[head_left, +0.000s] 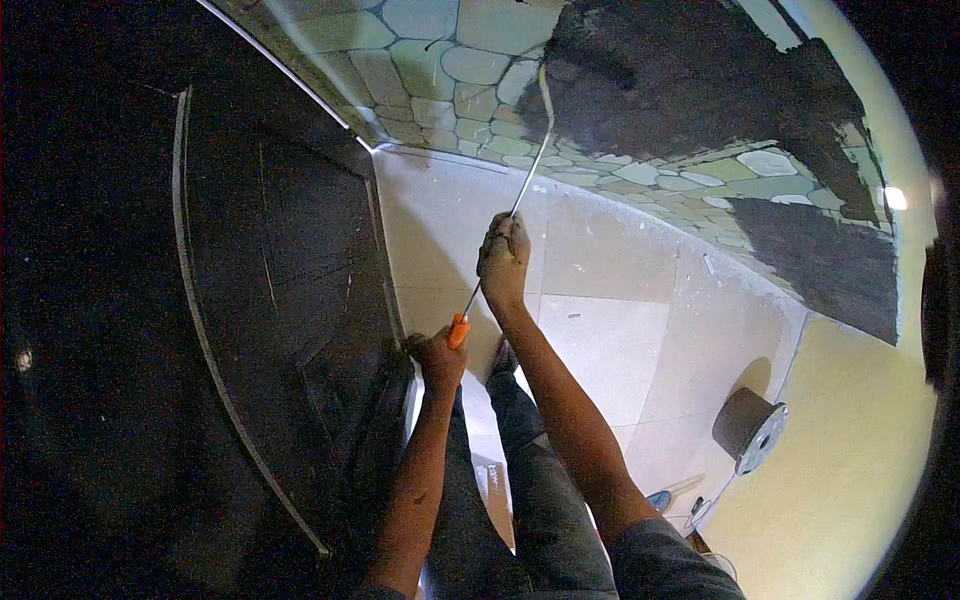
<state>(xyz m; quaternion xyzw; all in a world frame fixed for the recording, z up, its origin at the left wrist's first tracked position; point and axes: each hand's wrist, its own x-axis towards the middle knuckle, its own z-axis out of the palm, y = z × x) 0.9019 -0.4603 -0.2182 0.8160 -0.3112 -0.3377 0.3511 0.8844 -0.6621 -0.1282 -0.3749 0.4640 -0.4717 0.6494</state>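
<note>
My left hand is closed low on a long thin metal pole, around its orange handle. Further up, my right hand wraps round the bare shaft of the pole. The pole slants up and away to a bent, yellowish far end, which lies over the edge of a dark painted patch on the wall. I cannot make out what tool is fixed there. Around the patch, the wall shows a pale green stone pattern.
A dark panelled door stands close on my left. Pale tiles cover the floor. A spool-like drum sits at right by a yellow wall. My legs are below, and a blue-toed shoe or brush-like item lies near.
</note>
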